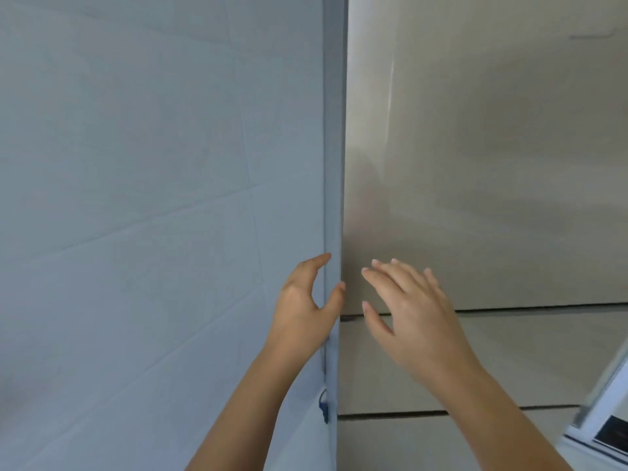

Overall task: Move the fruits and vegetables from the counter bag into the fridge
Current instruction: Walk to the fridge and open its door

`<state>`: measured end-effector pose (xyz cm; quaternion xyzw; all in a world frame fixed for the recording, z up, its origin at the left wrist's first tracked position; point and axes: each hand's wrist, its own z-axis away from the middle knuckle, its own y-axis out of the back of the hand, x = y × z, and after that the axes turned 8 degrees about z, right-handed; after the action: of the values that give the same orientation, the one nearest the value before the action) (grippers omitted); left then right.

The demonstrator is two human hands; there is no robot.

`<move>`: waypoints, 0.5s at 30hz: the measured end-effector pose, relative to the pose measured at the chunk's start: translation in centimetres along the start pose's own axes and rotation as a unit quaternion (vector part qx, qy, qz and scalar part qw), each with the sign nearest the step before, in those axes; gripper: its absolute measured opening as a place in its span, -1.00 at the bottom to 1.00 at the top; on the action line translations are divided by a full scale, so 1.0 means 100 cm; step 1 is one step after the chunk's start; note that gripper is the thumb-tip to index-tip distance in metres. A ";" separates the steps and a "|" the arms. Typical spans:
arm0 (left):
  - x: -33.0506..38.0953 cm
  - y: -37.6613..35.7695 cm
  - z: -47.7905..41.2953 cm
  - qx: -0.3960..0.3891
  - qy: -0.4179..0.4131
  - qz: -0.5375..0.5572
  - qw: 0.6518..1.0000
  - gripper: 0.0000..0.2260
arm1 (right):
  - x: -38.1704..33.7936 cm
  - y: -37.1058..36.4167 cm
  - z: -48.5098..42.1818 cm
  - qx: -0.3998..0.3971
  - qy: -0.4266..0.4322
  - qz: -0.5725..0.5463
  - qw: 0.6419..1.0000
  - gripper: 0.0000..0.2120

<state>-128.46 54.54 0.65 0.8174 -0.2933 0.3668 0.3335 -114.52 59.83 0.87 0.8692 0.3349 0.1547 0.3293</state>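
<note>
Fridge door (475, 147): a tall brushed-steel panel filling the frame from 12 to 3 o'clock, shut; it carries faint, blurred reflections.
Door edge (334, 164): a grey vertical strip running down the middle of the frame, from 12 o'clock towards 6 o'clock, between the tiled wall and the steel panel.
Lower fridge drawers (390, 362): two dark horizontal seams cross the steel at 4 to 5 o'clock, dividing the front into bands below the door.
Left hand (306, 300): just left of centre at about 7 o'clock, fingers apart; the forefinger reaches up along the left face of the door edge and the thumb curls round to its right face, so the hand brackets the strip. Whether it presses firmly cannot be told.
Right hand (411, 307): at about 5 o'clock, palm turned towards the steel, fingers spread and holding nothing; contact with the door cannot be told.
Tiled wall (136, 198): pale blue-grey tiles covering 8 to 11 o'clock.
Blue clip (323, 406): a small blue piece on the strip at 6 o'clock, beside the left forearm.
White appliance (605, 419): a blurred white corner at 4 o'clock, low right.
Fruits, vegetables, bag: out of view.
</note>
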 end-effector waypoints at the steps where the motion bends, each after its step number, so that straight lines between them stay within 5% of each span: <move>1: -0.003 -0.007 -0.011 0.002 0.010 0.017 1.000 -0.64 | 0.005 -0.005 -0.004 -0.004 -0.004 0.001 1.000 -0.57; 15: -0.032 -0.042 -0.080 -0.007 0.121 0.255 0.959 -0.70 | 0.025 -0.029 -0.028 -0.018 -0.055 -0.009 0.998 -0.57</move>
<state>-130.43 63.92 0.83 0.6626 -0.4520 0.5337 0.2680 -115.49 64.47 1.12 0.8673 0.3214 0.1092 0.3640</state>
